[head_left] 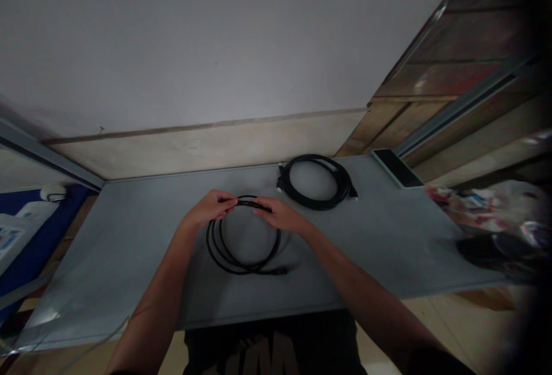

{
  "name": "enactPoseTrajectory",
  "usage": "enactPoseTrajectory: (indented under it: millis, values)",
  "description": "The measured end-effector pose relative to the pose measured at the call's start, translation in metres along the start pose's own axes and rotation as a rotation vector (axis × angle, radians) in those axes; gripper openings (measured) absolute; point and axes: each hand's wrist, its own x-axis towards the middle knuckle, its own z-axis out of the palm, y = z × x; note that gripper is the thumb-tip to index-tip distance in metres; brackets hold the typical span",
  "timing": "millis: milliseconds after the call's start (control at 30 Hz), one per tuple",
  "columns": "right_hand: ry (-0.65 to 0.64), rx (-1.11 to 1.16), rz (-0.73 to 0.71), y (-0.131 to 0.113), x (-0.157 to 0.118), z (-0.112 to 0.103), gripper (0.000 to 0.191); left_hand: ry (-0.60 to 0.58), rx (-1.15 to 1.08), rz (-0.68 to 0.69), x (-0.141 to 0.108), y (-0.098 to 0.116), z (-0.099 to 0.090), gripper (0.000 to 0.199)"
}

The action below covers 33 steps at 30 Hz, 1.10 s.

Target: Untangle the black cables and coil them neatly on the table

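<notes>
A black cable (235,264) hangs in loose loops between my hands, its lower part near the table, with one plug end pointing right. My left hand (214,207) pinches the top of the loops on the left side. On the right side of the same strands, my right hand (276,213) has its fingers closed around them. A second black cable (313,205), coiled into a ring with its connectors showing at both sides, lies on the table beyond my right hand. Neither hand touches it.
The grey table (366,248) runs against a pale wall. A phone-like device (397,168) with a light green edge lies at its back right. Plastic-wrapped items (495,208) and a dark object (491,250) crowd the right end. White equipment (23,228) stands on a blue surface at left.
</notes>
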Motion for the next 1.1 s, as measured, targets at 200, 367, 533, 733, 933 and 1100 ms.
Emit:
enactPoseTrajectory:
  millis: [200, 367, 533, 733, 933, 1100]
  values:
    - [0.033, -0.126, -0.089, 0.007, 0.002, 0.003, 0.033, 0.009, 0.010, 0.005, 0.006, -0.004, 0.009, 0.044]
    - [0.089, -0.197, -0.094, 0.004, 0.000, 0.007, 0.032, 0.011, -0.039, 0.007, 0.007, -0.003, 0.012, 0.041]
    - [0.041, -0.267, -0.085, 0.000, -0.002, 0.011, 0.035, -0.009, -0.035, -0.015, 0.003, 0.001, 0.013, 0.040]
    - [0.061, -0.287, -0.130, -0.002, -0.003, 0.021, 0.039, -0.046, 0.015, 0.037, 0.005, 0.004, 0.023, 0.039]
    - [0.173, -0.306, -0.089, -0.002, 0.002, 0.021, 0.028, -0.090, -0.043, 0.037, 0.004, 0.004, 0.032, 0.044]
    - [0.471, -0.320, 0.031, 0.006, 0.005, -0.004, 0.026, -0.059, -0.199, 0.069, 0.002, 0.006, 0.019, 0.049]
